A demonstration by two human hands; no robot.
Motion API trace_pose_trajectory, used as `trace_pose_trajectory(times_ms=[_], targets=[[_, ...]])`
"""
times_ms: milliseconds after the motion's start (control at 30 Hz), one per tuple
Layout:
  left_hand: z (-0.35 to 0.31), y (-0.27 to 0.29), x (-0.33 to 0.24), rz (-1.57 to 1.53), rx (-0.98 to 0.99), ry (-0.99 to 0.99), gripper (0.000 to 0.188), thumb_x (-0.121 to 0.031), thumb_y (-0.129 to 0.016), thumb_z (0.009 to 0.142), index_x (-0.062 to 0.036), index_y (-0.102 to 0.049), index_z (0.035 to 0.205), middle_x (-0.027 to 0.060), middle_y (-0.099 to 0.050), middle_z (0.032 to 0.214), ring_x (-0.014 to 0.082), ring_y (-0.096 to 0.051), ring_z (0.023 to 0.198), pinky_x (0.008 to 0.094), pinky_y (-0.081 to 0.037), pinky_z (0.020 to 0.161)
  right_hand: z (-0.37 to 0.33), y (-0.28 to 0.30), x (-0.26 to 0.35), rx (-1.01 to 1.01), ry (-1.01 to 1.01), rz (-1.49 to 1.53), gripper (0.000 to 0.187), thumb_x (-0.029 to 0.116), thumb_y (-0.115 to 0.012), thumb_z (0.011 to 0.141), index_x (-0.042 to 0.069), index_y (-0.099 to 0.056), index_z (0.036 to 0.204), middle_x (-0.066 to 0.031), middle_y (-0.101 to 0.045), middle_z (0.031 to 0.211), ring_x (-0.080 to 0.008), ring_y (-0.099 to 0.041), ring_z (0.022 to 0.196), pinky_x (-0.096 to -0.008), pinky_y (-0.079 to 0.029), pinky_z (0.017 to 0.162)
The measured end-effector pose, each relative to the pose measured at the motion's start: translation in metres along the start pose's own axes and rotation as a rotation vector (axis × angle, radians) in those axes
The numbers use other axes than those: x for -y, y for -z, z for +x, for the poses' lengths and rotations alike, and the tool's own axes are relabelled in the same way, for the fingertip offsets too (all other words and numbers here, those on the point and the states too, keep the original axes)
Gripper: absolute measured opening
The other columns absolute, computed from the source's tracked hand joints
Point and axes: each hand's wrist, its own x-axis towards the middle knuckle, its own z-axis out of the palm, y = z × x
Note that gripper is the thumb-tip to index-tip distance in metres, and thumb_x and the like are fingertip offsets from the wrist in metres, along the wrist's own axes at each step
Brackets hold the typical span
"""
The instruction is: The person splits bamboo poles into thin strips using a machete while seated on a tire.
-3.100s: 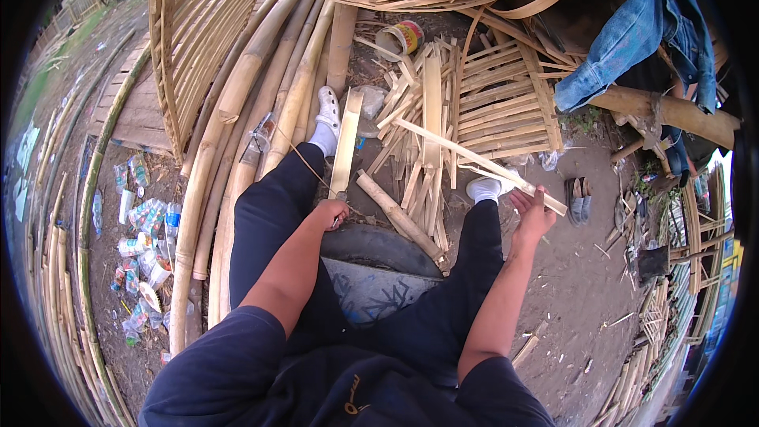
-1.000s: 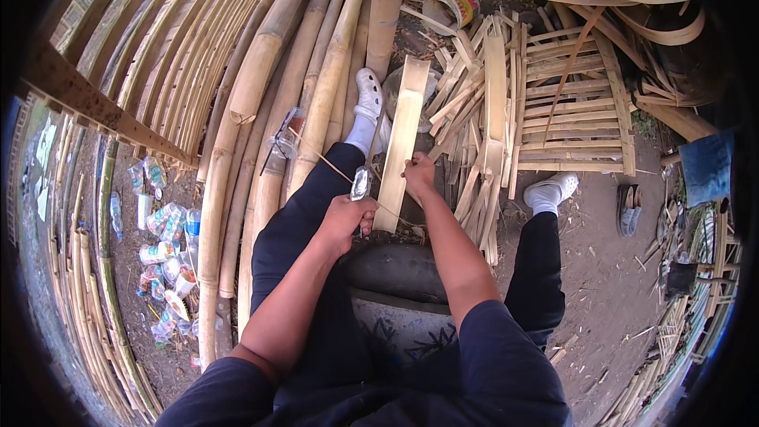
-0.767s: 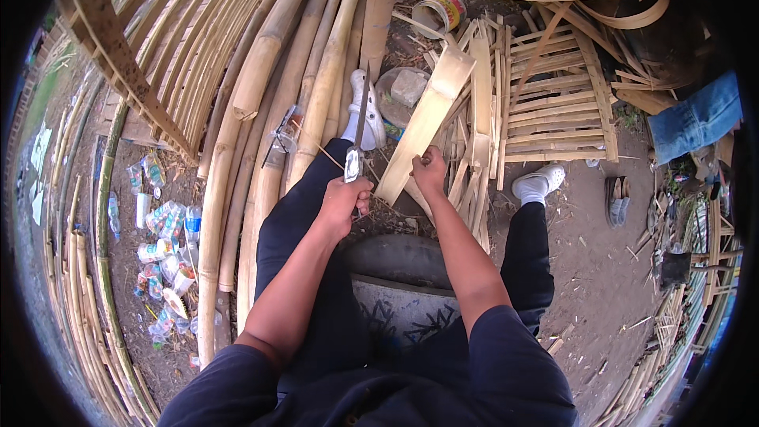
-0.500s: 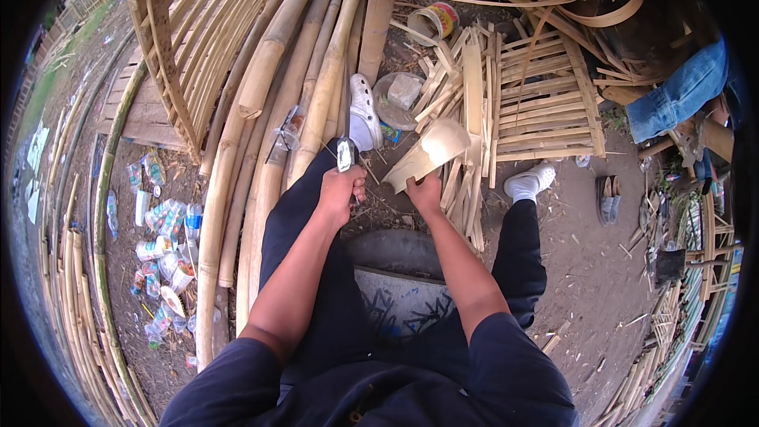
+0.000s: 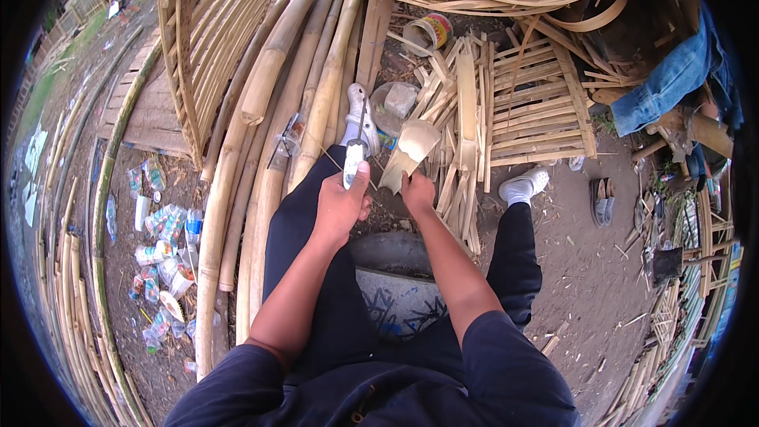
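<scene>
My left hand [image 5: 341, 204] grips the handle of a knife [image 5: 353, 154] whose blade points away from me, over my left white shoe [image 5: 357, 115]. My right hand [image 5: 417, 187] holds the near end of a split bamboo piece [image 5: 409, 149], curved and pale, standing up toward the camera. The two hands are close together above my knees. I sit with legs apart in dark trousers, my right white shoe [image 5: 526, 184] on the dirt.
Long bamboo poles [image 5: 269, 103] lie at my left. Flat bamboo slats and a woven panel [image 5: 522, 103] lie ahead right. A small tin [image 5: 427, 32], a stone [image 5: 399, 99], scattered litter [image 5: 162, 245], blue cloth [image 5: 672, 79] and a pair of sandals [image 5: 602, 199] are around.
The bamboo piece, lying long and slanted a second ago, has been tipped up end-on toward me. My left hand has raised the knife beside it. Three seconds ago my right hand was out to the right.
</scene>
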Motion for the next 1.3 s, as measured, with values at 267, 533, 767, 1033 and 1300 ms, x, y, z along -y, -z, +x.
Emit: trace_pose_trajectory(times_ms=[267, 533, 767, 1033, 1300], targets=[[-0.029, -0.015, -0.018, 0.222, 0.174, 0.034, 0.033, -0.028, -0.060, 0.095, -0.0048, -0.051, 0.074, -0.0015, -0.045, 0.060, 0.0044, -0.041, 0.050, 0.0220, -0.028, 0.042, 0.005, 0.004, 0.002, -0.007, -0.035, 0.016, 0.030, 0.028, -0.061, 0.087, 0.001, -0.065, 0.075, -0.0263, -0.063, 0.071, -0.0452, -0.063, 0.068, -0.0527, -0.051, 0.066], [-0.025, -0.015, 0.000, 0.362, 0.218, 0.013, 0.034, -0.030, -0.061, 0.095, -0.0047, -0.053, 0.073, -0.0010, -0.049, 0.058, 0.0037, -0.040, 0.048, 0.0219, -0.030, 0.042, 0.001, -0.004, -0.004, -0.009, 0.005, 0.033, 0.028, 0.028, -0.061, 0.088, 0.002, -0.065, 0.077, -0.0244, -0.064, 0.071, -0.0441, -0.063, 0.068, -0.0519, -0.052, 0.065], [-0.023, -0.014, -0.007, 0.277, 0.291, 0.143, 0.028, -0.029, -0.062, 0.093, -0.0021, -0.058, 0.086, -0.0005, -0.051, 0.063, 0.0046, -0.043, 0.051, 0.0214, -0.032, 0.043, 0.002, -0.001, -0.003, 0.033, -0.013, -0.030, 0.025, 0.028, -0.061, 0.088, 0.004, -0.066, 0.085, -0.0231, -0.065, 0.075, -0.0431, -0.064, 0.071, -0.0515, -0.052, 0.067], [-0.026, -0.008, -0.016, 0.272, 0.323, 0.107, 0.013, -0.015, -0.064, 0.089, -0.0030, -0.060, 0.093, 0.0018, -0.058, 0.070, 0.0078, -0.053, 0.056, 0.0236, -0.039, 0.045, -0.004, 0.029, -0.050, 0.458, -0.134, -0.050, 0.038, 0.024, -0.070, 0.078, 0.004, -0.062, 0.110, -0.0171, -0.067, 0.106, -0.0345, -0.064, 0.100, -0.0447, -0.050, 0.086], [-0.027, -0.012, -0.018, 0.442, 0.220, 0.030, 0.010, -0.012, -0.063, 0.088, -0.0027, -0.062, 0.091, 0.0022, -0.064, 0.071, 0.0114, -0.063, 0.065, 0.0233, -0.048, 0.053, -0.066, 0.039, -0.157, 0.663, -0.361, -0.234, 0.044, 0.024, -0.071, 0.076, -0.001, -0.063, 0.111, -0.0215, -0.065, 0.112, -0.0331, -0.063, 0.106, -0.0416, -0.050, 0.091]])
